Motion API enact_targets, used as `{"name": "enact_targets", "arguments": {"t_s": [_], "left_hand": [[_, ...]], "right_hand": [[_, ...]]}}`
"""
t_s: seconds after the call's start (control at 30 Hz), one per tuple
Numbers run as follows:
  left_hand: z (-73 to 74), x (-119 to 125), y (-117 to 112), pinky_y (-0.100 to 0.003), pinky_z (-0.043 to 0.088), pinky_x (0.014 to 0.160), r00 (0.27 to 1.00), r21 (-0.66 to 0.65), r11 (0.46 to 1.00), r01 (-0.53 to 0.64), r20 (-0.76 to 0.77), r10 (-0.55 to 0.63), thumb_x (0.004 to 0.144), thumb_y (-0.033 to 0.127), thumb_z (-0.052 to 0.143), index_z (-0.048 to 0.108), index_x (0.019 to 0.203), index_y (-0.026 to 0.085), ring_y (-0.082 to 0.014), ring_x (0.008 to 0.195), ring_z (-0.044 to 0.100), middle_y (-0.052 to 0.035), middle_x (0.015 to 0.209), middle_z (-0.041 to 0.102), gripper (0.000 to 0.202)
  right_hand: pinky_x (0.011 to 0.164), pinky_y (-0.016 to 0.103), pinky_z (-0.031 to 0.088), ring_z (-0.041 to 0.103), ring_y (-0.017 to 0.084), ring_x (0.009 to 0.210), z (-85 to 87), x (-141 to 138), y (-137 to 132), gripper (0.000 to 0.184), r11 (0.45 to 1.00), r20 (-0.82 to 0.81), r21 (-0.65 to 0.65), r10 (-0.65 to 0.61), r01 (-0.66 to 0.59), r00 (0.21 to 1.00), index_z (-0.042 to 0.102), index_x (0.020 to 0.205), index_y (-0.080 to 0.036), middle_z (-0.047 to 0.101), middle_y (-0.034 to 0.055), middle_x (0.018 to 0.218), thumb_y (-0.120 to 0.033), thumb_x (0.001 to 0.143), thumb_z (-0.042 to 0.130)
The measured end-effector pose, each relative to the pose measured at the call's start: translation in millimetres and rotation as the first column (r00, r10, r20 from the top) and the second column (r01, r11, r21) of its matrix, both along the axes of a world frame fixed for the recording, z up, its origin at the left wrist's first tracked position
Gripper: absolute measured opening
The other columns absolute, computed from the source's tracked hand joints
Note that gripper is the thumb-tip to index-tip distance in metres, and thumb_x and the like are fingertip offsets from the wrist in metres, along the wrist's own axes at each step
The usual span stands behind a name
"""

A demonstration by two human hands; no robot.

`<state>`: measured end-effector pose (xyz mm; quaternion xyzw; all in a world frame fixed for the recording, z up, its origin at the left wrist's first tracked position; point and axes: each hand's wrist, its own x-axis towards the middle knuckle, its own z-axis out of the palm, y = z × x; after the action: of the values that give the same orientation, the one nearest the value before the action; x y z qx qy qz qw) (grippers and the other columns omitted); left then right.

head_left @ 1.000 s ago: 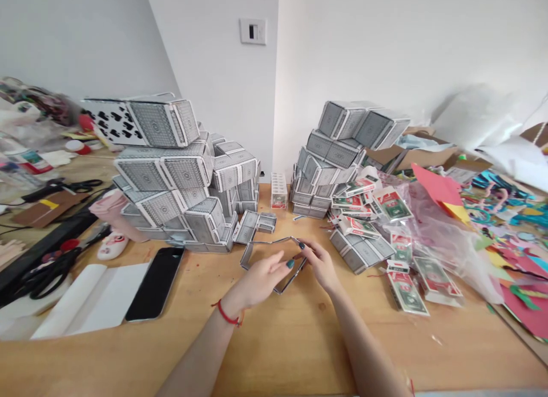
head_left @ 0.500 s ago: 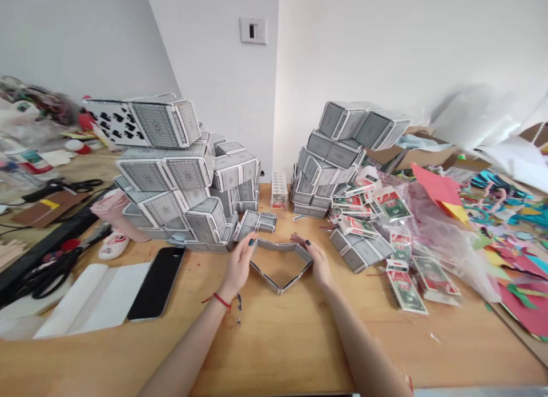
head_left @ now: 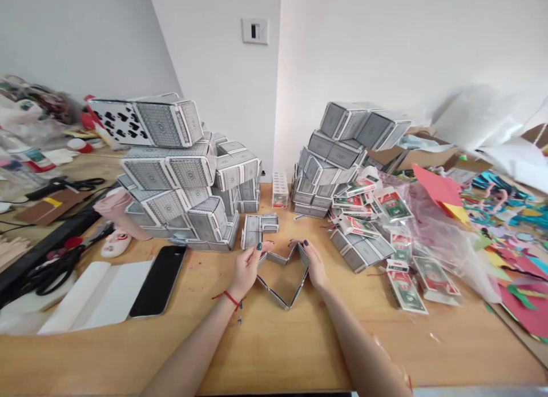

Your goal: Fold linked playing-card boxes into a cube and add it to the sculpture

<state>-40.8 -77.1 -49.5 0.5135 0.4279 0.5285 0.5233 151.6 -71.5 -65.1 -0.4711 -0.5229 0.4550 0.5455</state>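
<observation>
I am gripping the heart-shaped card frame [head_left: 278, 259] by its 2 outer sides, between my left hand [head_left: 246, 271] and my right hand [head_left: 315, 265], and its point is facing me over the wooden table [head_left: 282, 351]. For doing this well, I think I should be pressing both sides equally and gently, so that the folds are bending cleanly and the thin walls are not buckling. Some fingers are hiding behind the upper corners, my left hand is partly covering the low card piece [head_left: 253, 228], and I cannot tell whether the bottom edge is fully touching the table.
</observation>
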Motion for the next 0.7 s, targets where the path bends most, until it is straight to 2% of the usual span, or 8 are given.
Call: {"name": "enact_targets", "arguments": {"t_s": [0.1, 0.23, 0.43, 0.57, 0.7], "left_hand": [[-2.0, 5, -1, -0.038, 0.044, 0.095, 0.999, 0.024, 0.998, 0.049, 0.022, -0.05, 0.088, 0.043, 0.039, 0.066, 0.097, 0.012, -0.0225, 0.101, 0.062, -0.0124, 0.105, 0.068, 0.042], [-7.9, 7, 2, -0.036, 0.041, 0.094, 0.996, 0.068, 0.996, 0.065, -0.065, -0.061, 0.088, 0.04, 0.031, 0.068, 0.088, 0.014, -0.0216, 0.096, 0.061, -0.01, 0.093, 0.07, 0.045], [-13.3, 8, 10, -0.034, 0.047, 0.076, 1.0, -0.051, 0.999, 0.014, 0.028, -0.013, 0.086, 0.045, 0.026, 0.065, 0.069, 0.013, -0.0214, 0.075, 0.063, -0.0099, 0.072, 0.069, 0.053], [-9.8, 6, 12, -0.033, 0.047, 0.072, 0.992, -0.069, 0.99, 0.124, 0.029, -0.122, 0.083, 0.049, 0.029, 0.067, 0.066, 0.013, -0.0223, 0.072, 0.064, -0.0104, 0.07, 0.07, 0.055], [-7.5, 2, 12, -0.036, 0.047, 0.08, 0.973, -0.045, 0.972, 0.231, -0.003, -0.231, 0.083, 0.047, 0.03, 0.071, 0.075, 0.012, -0.025, 0.082, 0.065, -0.0117, 0.079, 0.072, 0.054]], "right_hand": [[0.096, 0.037, 0.038, 0.058, 0.023, 0.097, 1.2, -2, -2, 0.045, 0.999, -0.01, -0.001, 0.04, -0.04, 0.999, 0.067, 0.089, -0.021, 0.068, 0.0055, 0.093, -0.057, 0.083, 0.041], [0.096, 0.039, 0.039, 0.059, 0.024, 0.098, 1.7, -4, -5, 0.048, 0.992, -0.029, -0.024, 0.121, -0.122, 0.992, 0.067, 0.095, -0.023, 0.069, 0.0052, 0.095, -0.056, 0.085, 0.035], [0.091, 0.04, 0.043, 0.063, 0.025, 0.089, 2.8, -4, -9, 0.051, 0.988, 0.033, -0.092, 0.128, -0.125, 0.991, 0.072, 0.084, -0.026, 0.071, 0.0045, 0.087, -0.056, 0.085, 0.03], [0.084, 0.038, 0.046, 0.064, 0.024, 0.081, 5.5, -5, -11, 0.05, 0.977, 0.016, -0.092, 0.196, -0.193, 0.981, 0.072, 0.074, -0.025, 0.071, 0.0045, 0.081, -0.056, 0.084, 0.034], [0.085, 0.038, 0.046, 0.063, 0.025, 0.084, 8.5, -7, -12, 0.048, 0.987, -0.001, -0.062, 0.15, -0.15, 0.989, 0.071, 0.077, -0.022, 0.071, 0.0057, 0.082, -0.058, 0.081, 0.041]]}}
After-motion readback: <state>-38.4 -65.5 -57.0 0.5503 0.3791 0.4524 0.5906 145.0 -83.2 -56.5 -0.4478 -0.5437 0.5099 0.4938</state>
